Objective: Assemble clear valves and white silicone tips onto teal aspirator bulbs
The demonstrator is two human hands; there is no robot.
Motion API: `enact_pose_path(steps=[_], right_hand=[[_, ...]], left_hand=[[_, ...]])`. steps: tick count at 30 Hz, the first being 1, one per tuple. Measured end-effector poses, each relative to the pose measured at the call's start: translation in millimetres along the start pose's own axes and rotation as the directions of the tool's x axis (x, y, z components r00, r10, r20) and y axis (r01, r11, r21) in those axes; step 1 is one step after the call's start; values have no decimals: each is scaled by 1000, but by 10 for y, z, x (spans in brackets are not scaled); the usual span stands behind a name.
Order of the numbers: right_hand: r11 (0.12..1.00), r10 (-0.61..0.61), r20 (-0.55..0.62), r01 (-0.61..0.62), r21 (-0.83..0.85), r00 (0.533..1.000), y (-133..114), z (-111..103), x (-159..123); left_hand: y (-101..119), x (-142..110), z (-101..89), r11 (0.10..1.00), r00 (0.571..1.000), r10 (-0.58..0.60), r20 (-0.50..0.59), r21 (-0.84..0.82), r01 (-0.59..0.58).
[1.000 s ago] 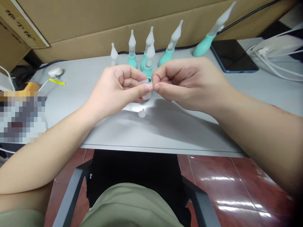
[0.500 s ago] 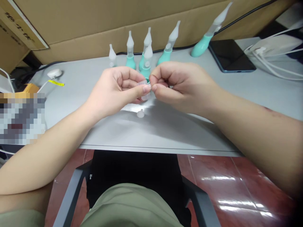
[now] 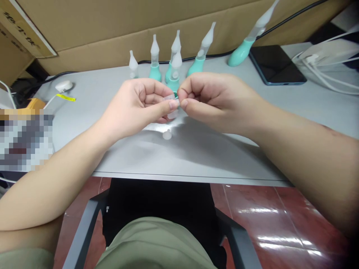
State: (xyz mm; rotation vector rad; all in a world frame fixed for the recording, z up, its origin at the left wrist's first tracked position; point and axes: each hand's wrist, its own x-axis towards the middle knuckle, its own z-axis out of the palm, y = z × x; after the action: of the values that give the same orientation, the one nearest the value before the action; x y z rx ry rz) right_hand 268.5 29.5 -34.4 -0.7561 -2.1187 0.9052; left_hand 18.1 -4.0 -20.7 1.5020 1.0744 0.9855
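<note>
Between the thumb and fingers of my left hand [image 3: 140,102] is a clear plastic tube [image 3: 172,114], held above the desk. My right hand [image 3: 213,99] is closed in a pinch against the tube's right side; whatever its fingertips hold is too small to make out. Just beyond my fingers is a green bulb's open rim [image 3: 175,94]. Behind it stands a nasal aspirator [image 3: 174,79] with a white tip. A small white round plug [image 3: 167,135] with a tab lies on the desk below my hands.
Several more green nasal aspirators [image 3: 196,64] line the back of the desk [image 3: 134,158]; one [image 3: 242,52] leans at the right beside a black phone [image 3: 276,64]. A white-tipped clear piece [image 3: 134,66] stands at the left. White cables [image 3: 319,74] lie far right. Cardboard [image 3: 112,33] walls the back.
Both hands hold nearly the same pose around the clear tube. The whole view shifts slightly; the things on the desk stay in place.
</note>
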Motion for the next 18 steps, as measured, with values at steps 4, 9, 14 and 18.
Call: enact_pose_path(steps=[4,9,14,18], right_hand=[[996,-58,-130,66,61,990,-30,17,-26],[985,-71,-200,101,140,977,-34,46,-14],[950,42,-171,14,311,984,-78,65,17],[918,94,-171,-18,397,981,-123,67,14]], left_hand=[[-12,12,-13,997,999,33,6,-74,-33],[-47,21,-36,997,998,57,-4,-44,-57],[-71,20,-62,996,997,80,-21,34,-80],[-81,22,-70,995,995,101,6,20,-102]])
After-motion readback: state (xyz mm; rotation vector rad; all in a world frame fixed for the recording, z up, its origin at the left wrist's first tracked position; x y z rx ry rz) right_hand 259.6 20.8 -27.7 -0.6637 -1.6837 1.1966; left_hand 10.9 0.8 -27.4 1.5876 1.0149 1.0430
